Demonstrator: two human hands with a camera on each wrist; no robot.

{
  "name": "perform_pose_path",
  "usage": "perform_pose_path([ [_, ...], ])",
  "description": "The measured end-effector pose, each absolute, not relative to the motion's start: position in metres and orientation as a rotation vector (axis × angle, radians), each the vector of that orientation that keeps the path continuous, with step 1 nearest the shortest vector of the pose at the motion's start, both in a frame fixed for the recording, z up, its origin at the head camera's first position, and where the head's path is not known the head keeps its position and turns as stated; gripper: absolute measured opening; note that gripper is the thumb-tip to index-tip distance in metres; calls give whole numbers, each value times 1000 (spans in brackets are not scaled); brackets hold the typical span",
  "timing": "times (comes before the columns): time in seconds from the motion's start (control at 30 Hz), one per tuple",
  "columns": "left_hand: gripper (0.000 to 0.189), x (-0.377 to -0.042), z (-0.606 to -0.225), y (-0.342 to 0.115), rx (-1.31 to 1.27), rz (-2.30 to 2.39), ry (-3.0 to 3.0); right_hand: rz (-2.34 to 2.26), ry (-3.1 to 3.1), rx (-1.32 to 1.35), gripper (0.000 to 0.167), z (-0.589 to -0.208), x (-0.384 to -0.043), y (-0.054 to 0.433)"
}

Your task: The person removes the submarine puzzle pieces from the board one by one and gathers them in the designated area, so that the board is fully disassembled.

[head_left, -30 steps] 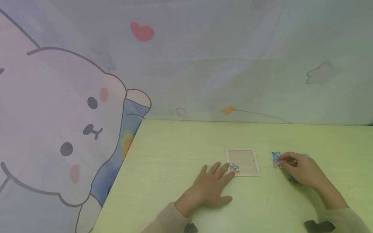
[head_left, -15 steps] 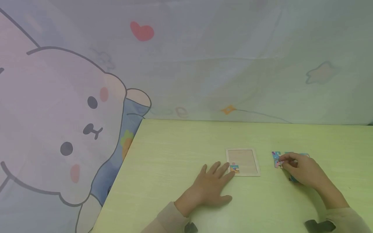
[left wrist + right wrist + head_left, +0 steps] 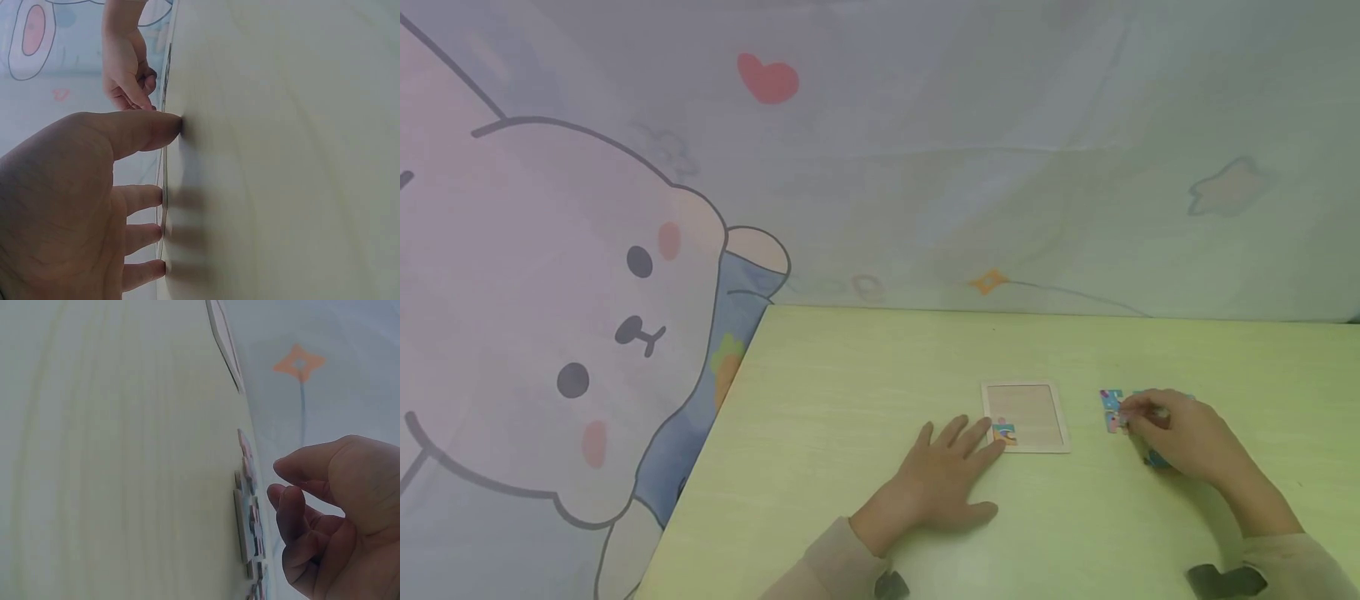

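Note:
My left hand lies with spread fingers on the table, its fingertips touching the left edge of a wooden puzzle frame. One jigsaw piece, coloured yellow and blue, sits in the frame's near left corner. Over a group of loose jigsaw pieces to the right of the frame is my right hand. In the right wrist view the right hand has bent fingers, with a gap between thumb and forefinger and nothing seen held. That hand covers part of the group.
The pale yellow-green table extends around both hands. Behind it hangs a printed cloth with a large cartoon animal at left. In the right wrist view several stacked jigsaw pieces stand edge-on beside the right hand.
The right hand has shifted very slightly over the loose pieces. The left hand and the frame stay in place.

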State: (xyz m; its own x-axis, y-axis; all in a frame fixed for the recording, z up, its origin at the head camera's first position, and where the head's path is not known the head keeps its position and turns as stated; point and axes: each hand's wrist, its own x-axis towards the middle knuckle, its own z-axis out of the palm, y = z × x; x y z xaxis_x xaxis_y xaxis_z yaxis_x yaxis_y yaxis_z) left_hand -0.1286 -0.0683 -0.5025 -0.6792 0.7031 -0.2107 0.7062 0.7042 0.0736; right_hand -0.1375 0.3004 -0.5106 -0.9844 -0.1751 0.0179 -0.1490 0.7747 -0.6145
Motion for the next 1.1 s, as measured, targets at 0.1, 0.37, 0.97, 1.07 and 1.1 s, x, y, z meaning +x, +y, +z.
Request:
perform_pose_path([
  [0.1,78,-129,-504,-68,1126,-9,2691,-1004,2939,-277,27,-509,-139,297],
  [0.37,78,-130,-505,-69,1129,-28,2708,-1117,2859,-281,28,-504,-142,276],
  [0.97,73,-124,-507,-72,1163,-70,2710,-1146,2754,-476,29,-508,-158,195],
  [1.07,73,-124,-506,-72,1165,-54,2705,-1154,2728,-485,34,-511,-160,185],
  [1.1,73,-124,-506,-72,1165,-45,2702,-1154,2723,-480,35,-512,-161,182],
])
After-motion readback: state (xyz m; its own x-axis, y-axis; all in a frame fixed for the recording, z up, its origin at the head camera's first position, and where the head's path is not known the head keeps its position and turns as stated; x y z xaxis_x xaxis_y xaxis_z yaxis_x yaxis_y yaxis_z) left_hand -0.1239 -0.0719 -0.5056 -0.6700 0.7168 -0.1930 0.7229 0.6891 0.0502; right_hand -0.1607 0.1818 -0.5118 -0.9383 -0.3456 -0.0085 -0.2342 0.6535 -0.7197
